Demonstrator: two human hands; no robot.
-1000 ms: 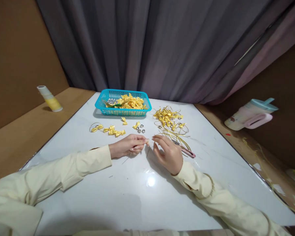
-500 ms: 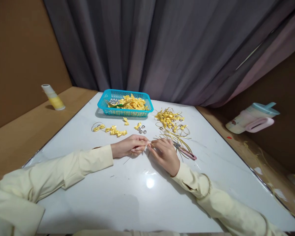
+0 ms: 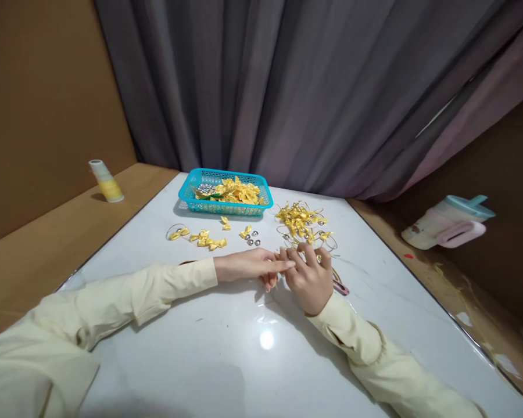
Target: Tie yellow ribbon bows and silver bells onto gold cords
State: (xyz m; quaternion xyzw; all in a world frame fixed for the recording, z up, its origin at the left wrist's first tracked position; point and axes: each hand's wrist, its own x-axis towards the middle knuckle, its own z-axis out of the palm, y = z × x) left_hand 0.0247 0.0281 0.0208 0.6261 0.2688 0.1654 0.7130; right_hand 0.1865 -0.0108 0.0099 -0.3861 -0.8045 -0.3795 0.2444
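My left hand (image 3: 261, 266) stretches in from the left with its thumb pressed towards the fingers. Its fingertips meet the curled fingers of my right hand (image 3: 309, 276) at the middle of the table. Whatever thin thing the two hands pinch between them is hidden by the fingers. Gold cords (image 3: 336, 275) lie behind and beneath my right hand. A pink-handled cutting tool (image 3: 340, 287) shows only its handle beside that hand. Several silver beads (image 3: 253, 238) and a yellow ribbon bow (image 3: 246, 232) lie just beyond my left hand.
A blue basket (image 3: 226, 208) holds bows and silver beads. Loose bows (image 3: 207, 240) and a looped cord with a bow (image 3: 178, 233) lie left; a heap of bows on cords (image 3: 300, 219) lies right. A cup (image 3: 447, 222) and a yellow roll (image 3: 108, 184) stand at the sides.
Both hands have shifted right, and my right hand now covers more of the cutting tool and cords. The gold cord seen between the fingertips is now hidden. The view has tilted slightly.
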